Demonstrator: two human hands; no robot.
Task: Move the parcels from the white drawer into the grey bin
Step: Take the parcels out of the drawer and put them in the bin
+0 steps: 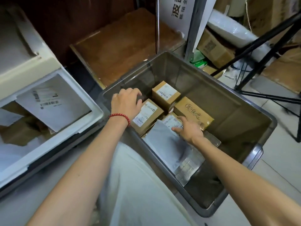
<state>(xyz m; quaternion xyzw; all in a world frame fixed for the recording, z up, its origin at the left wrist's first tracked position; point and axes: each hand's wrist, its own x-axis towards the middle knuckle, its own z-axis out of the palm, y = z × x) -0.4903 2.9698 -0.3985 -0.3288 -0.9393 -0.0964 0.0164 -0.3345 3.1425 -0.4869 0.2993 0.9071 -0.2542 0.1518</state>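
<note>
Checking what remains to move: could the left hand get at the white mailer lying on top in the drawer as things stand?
Probably yes. The white mailer lies uppermost in the open white drawer with nothing over it, and the left hand, in the grey bin, has a clear sideways path.

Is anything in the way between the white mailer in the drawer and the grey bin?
Nothing visible: the white mailer lies on top in the open white drawer, with only rims between it and the open grey bin.
</note>
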